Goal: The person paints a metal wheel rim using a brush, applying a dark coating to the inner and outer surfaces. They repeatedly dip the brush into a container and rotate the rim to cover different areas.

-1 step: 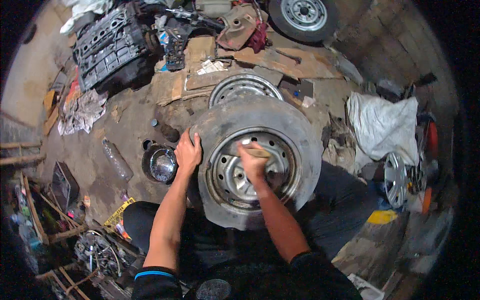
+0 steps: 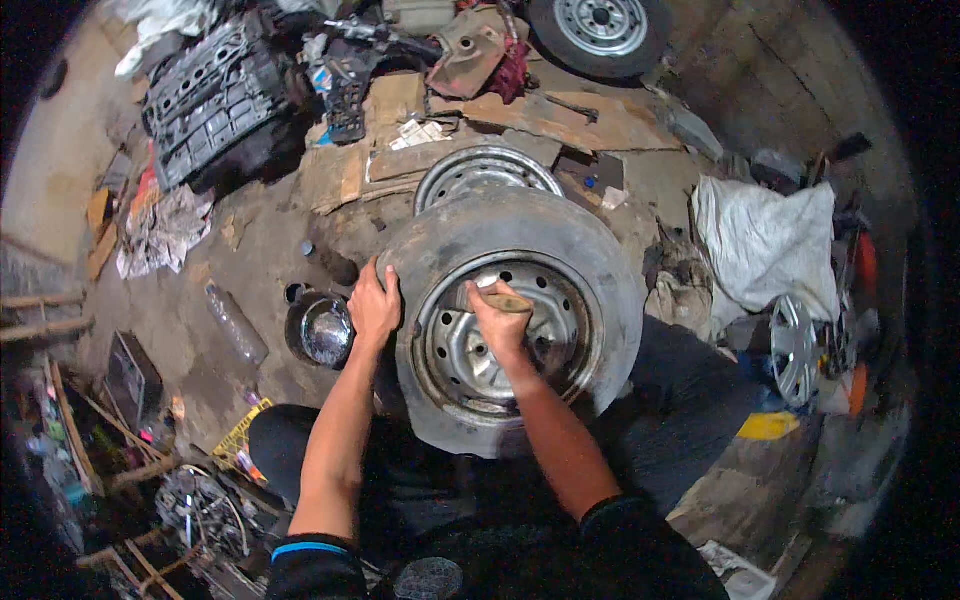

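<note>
A grey, scuffed tire [image 2: 590, 235] mounted on a silver steel wheel [image 2: 557, 335] stands tilted in front of me, between my legs. My left hand [image 2: 374, 308] grips its left edge, with the thumb and a finger pointing up along the rubber. In my right hand [image 2: 498, 318] is a flat paintbrush with a wooden handle [image 2: 510, 302]. Its dark bristle end points left and is close to the upper-left inner face of the wheel; whether it touches I cannot tell. To the left of the tire, a dark round can [image 2: 327, 331] holds shiny silvery liquid.
Behind the tire lies a bare steel rim [image 2: 488, 170] by cardboard sheets [image 2: 590, 122]. An engine block [image 2: 222, 100] sits far left, another wheel [image 2: 602, 30] at the back. A plastic bottle [image 2: 236, 322] lies left; a white sack [image 2: 765, 235] and hubcap [image 2: 792, 350] are right.
My right hand has shifted slightly left with the paintbrush across the wheel's face. The left hand keeps its place on the tire.
</note>
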Demonstrator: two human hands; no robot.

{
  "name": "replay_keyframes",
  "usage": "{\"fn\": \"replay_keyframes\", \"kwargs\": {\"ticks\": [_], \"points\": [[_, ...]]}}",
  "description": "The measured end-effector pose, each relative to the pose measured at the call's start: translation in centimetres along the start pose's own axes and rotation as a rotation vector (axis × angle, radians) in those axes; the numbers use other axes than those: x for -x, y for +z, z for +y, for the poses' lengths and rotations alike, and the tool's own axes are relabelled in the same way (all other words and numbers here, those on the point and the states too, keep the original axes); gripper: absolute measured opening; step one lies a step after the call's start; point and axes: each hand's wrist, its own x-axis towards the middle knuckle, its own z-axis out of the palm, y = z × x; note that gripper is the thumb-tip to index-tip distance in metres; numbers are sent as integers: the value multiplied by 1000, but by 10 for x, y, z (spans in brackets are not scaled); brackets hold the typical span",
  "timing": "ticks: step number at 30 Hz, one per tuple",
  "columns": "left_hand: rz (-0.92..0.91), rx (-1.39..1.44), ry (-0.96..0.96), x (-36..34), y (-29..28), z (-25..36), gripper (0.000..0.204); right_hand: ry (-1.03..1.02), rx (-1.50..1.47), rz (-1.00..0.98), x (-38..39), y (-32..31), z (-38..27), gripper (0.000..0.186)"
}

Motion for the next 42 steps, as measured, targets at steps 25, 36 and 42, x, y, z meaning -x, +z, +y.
{"fn": "replay_keyframes", "kwargs": {"ticks": [25, 36, 42], "points": [[-17, -24, -41, 3, 1, -7, 60, 543, -388, -309, -2, -116, -53, 35], [40, -13, -7, 1, 4, -10, 59, 316, 268, -430, 72, -1, -25, 33], [26, -35, -20, 3, 4, -11, 59, 476, 32, -64, 141, 76, -39, 34]]}}
